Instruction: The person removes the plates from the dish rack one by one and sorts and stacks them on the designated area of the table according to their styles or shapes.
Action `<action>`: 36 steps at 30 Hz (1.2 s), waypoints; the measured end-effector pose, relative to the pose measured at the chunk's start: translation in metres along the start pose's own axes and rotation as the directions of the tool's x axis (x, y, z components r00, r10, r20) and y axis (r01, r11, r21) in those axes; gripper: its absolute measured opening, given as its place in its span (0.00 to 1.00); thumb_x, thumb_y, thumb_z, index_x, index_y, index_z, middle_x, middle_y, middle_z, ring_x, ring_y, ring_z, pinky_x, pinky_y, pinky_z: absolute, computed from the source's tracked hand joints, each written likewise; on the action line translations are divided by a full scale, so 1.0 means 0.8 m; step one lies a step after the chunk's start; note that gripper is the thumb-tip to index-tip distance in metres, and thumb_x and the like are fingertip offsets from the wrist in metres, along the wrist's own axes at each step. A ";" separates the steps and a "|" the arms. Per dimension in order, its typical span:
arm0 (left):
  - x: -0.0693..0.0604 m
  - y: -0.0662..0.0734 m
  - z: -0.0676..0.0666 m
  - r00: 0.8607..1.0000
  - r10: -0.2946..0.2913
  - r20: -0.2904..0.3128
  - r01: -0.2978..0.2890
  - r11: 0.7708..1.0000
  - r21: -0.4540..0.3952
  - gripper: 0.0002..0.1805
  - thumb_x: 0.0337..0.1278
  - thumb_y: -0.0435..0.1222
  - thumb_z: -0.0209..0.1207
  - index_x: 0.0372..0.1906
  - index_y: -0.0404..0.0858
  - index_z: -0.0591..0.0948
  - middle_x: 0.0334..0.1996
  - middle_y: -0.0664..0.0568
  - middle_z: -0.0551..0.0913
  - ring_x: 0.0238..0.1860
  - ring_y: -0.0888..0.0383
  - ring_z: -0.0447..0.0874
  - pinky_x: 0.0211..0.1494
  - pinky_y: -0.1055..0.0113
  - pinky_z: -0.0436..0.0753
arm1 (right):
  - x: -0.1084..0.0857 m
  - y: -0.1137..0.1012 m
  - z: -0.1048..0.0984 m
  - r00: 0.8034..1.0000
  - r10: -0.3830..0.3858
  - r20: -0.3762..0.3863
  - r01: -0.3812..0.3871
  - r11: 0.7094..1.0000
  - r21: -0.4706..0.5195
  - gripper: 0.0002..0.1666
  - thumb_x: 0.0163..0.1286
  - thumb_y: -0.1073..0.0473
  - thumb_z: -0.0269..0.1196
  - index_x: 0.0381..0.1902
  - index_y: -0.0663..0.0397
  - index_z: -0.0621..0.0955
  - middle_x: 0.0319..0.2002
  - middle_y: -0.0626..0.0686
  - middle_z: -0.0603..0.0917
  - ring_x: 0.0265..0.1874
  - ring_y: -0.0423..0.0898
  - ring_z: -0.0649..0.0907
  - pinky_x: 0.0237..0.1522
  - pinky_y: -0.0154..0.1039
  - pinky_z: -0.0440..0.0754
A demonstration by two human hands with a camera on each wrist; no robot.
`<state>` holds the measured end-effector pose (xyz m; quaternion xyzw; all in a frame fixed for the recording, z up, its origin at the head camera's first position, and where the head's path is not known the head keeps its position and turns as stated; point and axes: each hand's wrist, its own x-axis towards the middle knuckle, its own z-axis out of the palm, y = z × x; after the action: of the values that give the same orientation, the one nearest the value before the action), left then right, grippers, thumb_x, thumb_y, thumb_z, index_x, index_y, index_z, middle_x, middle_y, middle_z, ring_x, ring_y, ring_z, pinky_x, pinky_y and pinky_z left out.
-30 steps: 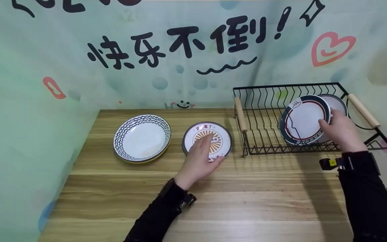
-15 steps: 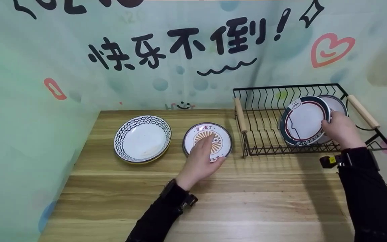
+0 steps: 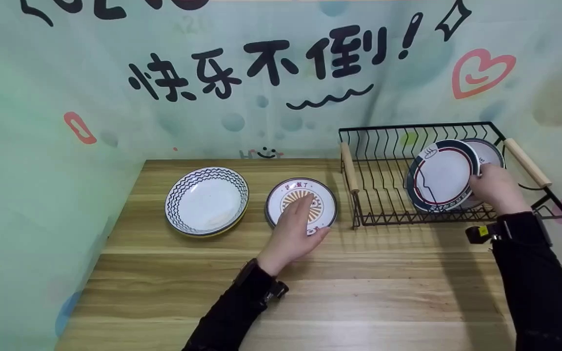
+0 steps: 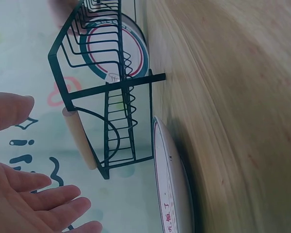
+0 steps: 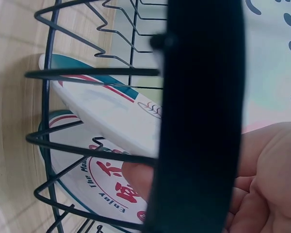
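A plate with a dark blue-green rim and a red ring leans upright in the black wire dish rack. My right hand holds this plate by its right edge. Behind it stands another plate, which shows red lettering in the right wrist view; a fingertip lies between the two. A black bar hides part of the grip there. My left hand, fingers loosely extended, hovers over a small plate with an orange sunburst and holds nothing. The left wrist view shows its fingers apart from that plate.
A wide white dish with a black wavy border sits at the table's left, stacked on something yellow-edged. Wooden handles flank the rack. A printed cloth backdrop rises behind the wooden table.
My right hand has shifted slightly right and down along the plate's edge, its thumb now more bent. The plate has barely moved. My left hand stays nearly where it was.
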<state>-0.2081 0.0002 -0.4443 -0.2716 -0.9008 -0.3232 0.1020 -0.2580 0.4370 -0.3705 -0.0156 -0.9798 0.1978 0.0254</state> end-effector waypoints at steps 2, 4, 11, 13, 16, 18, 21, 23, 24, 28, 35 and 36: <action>0.000 0.001 0.000 1.000 -0.008 0.004 0.008 1.000 -0.007 0.47 0.60 0.49 0.65 0.73 0.27 0.58 0.68 0.33 0.66 0.70 0.41 0.63 0.75 0.52 0.59 | 0.000 0.000 0.001 1.000 -0.005 -0.013 0.005 1.000 -0.002 0.17 0.69 0.64 0.47 0.35 0.80 0.71 0.35 0.79 0.75 0.35 0.73 0.77 0.38 0.66 0.73; 0.001 0.002 0.000 1.000 -0.015 0.007 0.016 1.000 -0.012 0.47 0.60 0.50 0.65 0.73 0.27 0.58 0.69 0.33 0.65 0.70 0.41 0.63 0.75 0.52 0.58 | 0.000 0.001 0.002 1.000 -0.012 -0.029 0.012 1.000 -0.003 0.16 0.68 0.65 0.48 0.34 0.80 0.71 0.34 0.79 0.75 0.34 0.73 0.77 0.37 0.66 0.73; 0.005 0.005 0.000 1.000 -0.007 -0.005 0.007 1.000 -0.016 0.46 0.60 0.49 0.65 0.73 0.28 0.58 0.69 0.33 0.65 0.70 0.41 0.63 0.75 0.53 0.58 | -0.002 -0.002 0.002 0.999 0.001 -0.049 0.000 1.000 0.013 0.13 0.65 0.66 0.47 0.29 0.75 0.72 0.30 0.75 0.76 0.29 0.68 0.78 0.31 0.60 0.74; 0.006 0.006 0.000 1.000 -0.003 -0.010 0.003 1.000 -0.025 0.46 0.60 0.49 0.65 0.73 0.27 0.59 0.69 0.33 0.65 0.70 0.41 0.63 0.75 0.53 0.58 | -0.002 -0.005 0.001 0.999 0.001 -0.052 -0.001 1.000 0.014 0.13 0.65 0.66 0.47 0.29 0.75 0.72 0.30 0.75 0.77 0.29 0.68 0.78 0.30 0.58 0.74; 0.007 0.007 -0.001 1.000 -0.007 -0.012 0.006 0.999 -0.034 0.46 0.60 0.49 0.65 0.73 0.28 0.58 0.69 0.32 0.65 0.70 0.41 0.62 0.75 0.53 0.58 | -0.003 -0.011 -0.001 0.998 -0.001 -0.056 0.001 1.000 0.006 0.13 0.66 0.66 0.47 0.30 0.74 0.73 0.31 0.75 0.77 0.29 0.67 0.79 0.28 0.55 0.73; 0.008 0.008 -0.001 1.000 -0.010 -0.013 0.009 0.999 -0.044 0.46 0.60 0.48 0.65 0.73 0.28 0.58 0.69 0.32 0.65 0.70 0.41 0.62 0.75 0.54 0.58 | -0.004 -0.014 -0.003 0.998 -0.005 -0.059 0.004 1.000 -0.001 0.13 0.66 0.66 0.46 0.30 0.75 0.73 0.31 0.75 0.78 0.28 0.66 0.79 0.26 0.52 0.73; 0.010 0.009 -0.001 1.000 -0.013 -0.014 0.012 0.999 -0.050 0.46 0.60 0.48 0.65 0.74 0.29 0.58 0.69 0.33 0.64 0.71 0.42 0.62 0.75 0.55 0.58 | -0.005 -0.016 -0.005 0.998 -0.007 -0.069 0.006 1.000 -0.008 0.13 0.67 0.66 0.46 0.31 0.75 0.73 0.30 0.74 0.78 0.26 0.66 0.79 0.24 0.50 0.73; 0.011 0.010 -0.001 1.000 -0.009 -0.016 0.009 0.998 -0.062 0.46 0.59 0.47 0.66 0.74 0.28 0.58 0.69 0.33 0.64 0.71 0.42 0.62 0.75 0.55 0.58 | -0.007 -0.018 -0.007 0.997 -0.003 -0.079 0.002 1.000 -0.013 0.13 0.67 0.66 0.46 0.31 0.75 0.73 0.30 0.73 0.78 0.26 0.65 0.79 0.24 0.50 0.72; 0.011 0.010 -0.001 1.000 -0.007 -0.016 0.006 0.998 -0.067 0.46 0.59 0.47 0.66 0.73 0.28 0.58 0.69 0.33 0.65 0.71 0.42 0.62 0.75 0.55 0.58 | -0.008 -0.018 -0.008 0.996 -0.004 -0.087 0.002 1.000 -0.020 0.13 0.67 0.66 0.46 0.31 0.75 0.73 0.29 0.73 0.78 0.25 0.64 0.78 0.24 0.51 0.72; 0.013 0.010 -0.001 1.000 -0.004 -0.011 0.003 0.996 -0.085 0.46 0.60 0.48 0.65 0.74 0.28 0.58 0.69 0.33 0.64 0.71 0.42 0.61 0.75 0.54 0.57 | -0.011 -0.020 -0.013 0.992 -0.008 -0.122 0.004 0.999 -0.036 0.12 0.67 0.66 0.47 0.30 0.72 0.72 0.26 0.69 0.76 0.23 0.61 0.75 0.24 0.52 0.70; 0.017 0.011 -0.001 1.000 -0.006 0.004 0.006 0.997 -0.075 0.46 0.61 0.49 0.64 0.74 0.28 0.57 0.70 0.33 0.64 0.71 0.42 0.61 0.76 0.54 0.57 | -0.019 -0.021 -0.026 0.987 -0.031 -0.160 0.021 0.998 -0.061 0.12 0.67 0.66 0.47 0.27 0.69 0.72 0.23 0.65 0.76 0.21 0.60 0.75 0.24 0.51 0.69; 0.018 0.012 -0.001 1.000 -0.008 0.006 0.008 0.997 -0.076 0.46 0.61 0.49 0.64 0.74 0.28 0.57 0.70 0.34 0.64 0.71 0.42 0.61 0.76 0.54 0.57 | -0.021 -0.022 -0.028 0.986 -0.032 -0.165 0.021 0.998 -0.065 0.12 0.67 0.66 0.46 0.27 0.68 0.71 0.22 0.65 0.76 0.21 0.60 0.74 0.24 0.51 0.68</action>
<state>-0.2147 0.0119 -0.4334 -0.2728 -0.8892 -0.3568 0.0875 -0.2406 0.4291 -0.3435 -0.0196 -0.9802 0.1643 0.1090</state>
